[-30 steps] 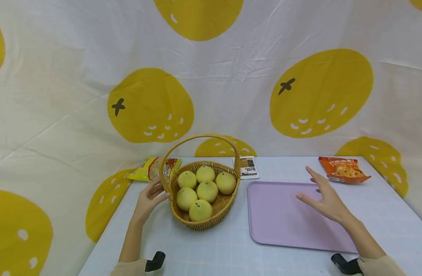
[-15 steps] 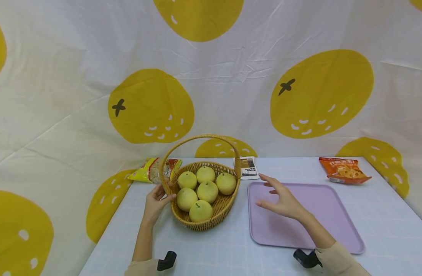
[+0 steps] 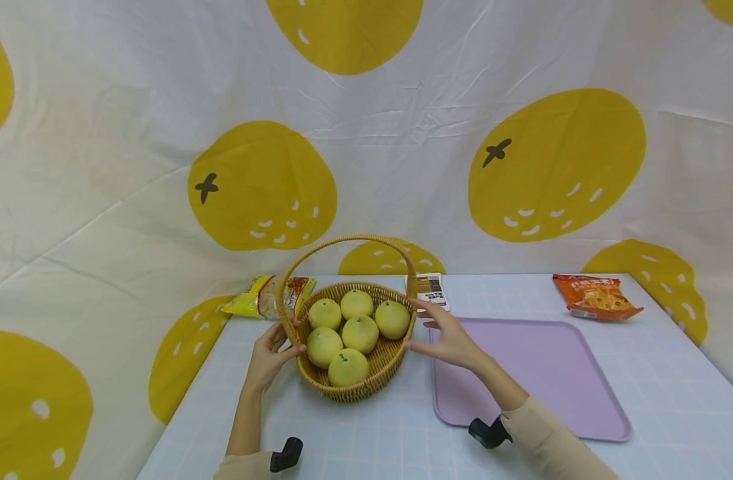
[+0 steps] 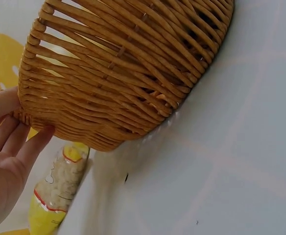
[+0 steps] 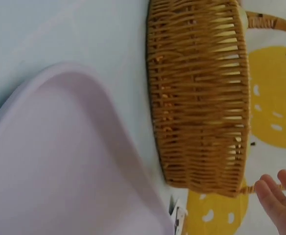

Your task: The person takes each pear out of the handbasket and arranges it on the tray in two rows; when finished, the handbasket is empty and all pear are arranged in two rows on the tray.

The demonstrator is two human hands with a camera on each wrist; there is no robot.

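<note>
White cloth (image 3: 402,180) printed with big yellow fruits hangs behind a pale tabletop (image 3: 354,447). From the head view, a wicker basket (image 3: 354,392) stands on the tabletop, tall handle upright, six round pale-green fruits (image 3: 360,333) inside. The left hand (image 3: 267,359) has its grip on the basket's left side near the foot of the handle, thumb toward the rim. The right hand (image 3: 452,340) is at the opposite side, thumb and fingers spread apart; I can't tell whether the tips touch the weave. I'd judge the work barely begun: one side held, a second hold not yet made as far as I can see. Just to the right lies a lilac tray (image 3: 540,367), leaving only a narrow strip between. A yellow bag (image 3: 264,300) sits close behind on the left, a white packet (image 3: 431,293) behind on the right; an orange bag (image 3: 596,297) is well apart. The roomiest side looks to be the near one, toward the person.

By the left wrist view, the fingers pinch the rim, the yellow bag just past them.

On the right wrist view, the tray's raised edge runs beside the basket's wall; the fingertips show near the handle, with nothing held.
</note>
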